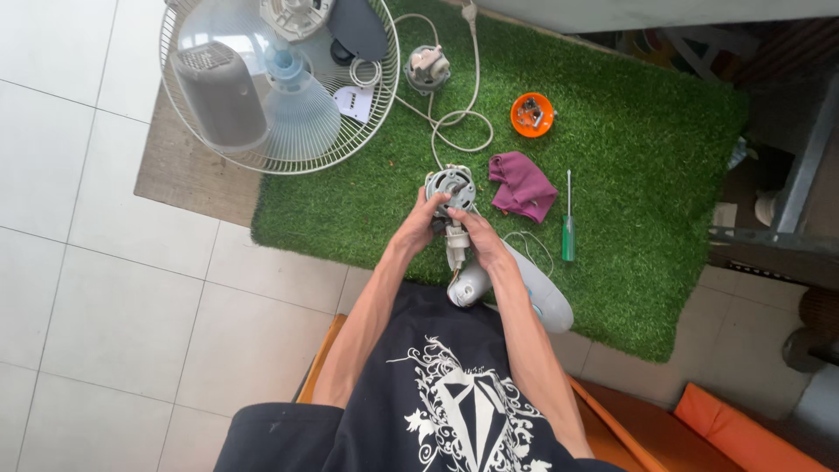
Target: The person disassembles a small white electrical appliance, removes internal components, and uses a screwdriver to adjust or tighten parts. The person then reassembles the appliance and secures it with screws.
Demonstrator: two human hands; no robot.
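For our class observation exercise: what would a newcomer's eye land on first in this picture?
First, the fan motor at centre, gripped by the left hand and right hand above the green turf mat. Next, the wire fan guard at top left, holding a translucent blade. Then the orange bowl and purple cloth to the right.

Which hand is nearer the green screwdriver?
Right. The right hand grips the fan motor, left of the green screwdriver; the left hand is farther left.
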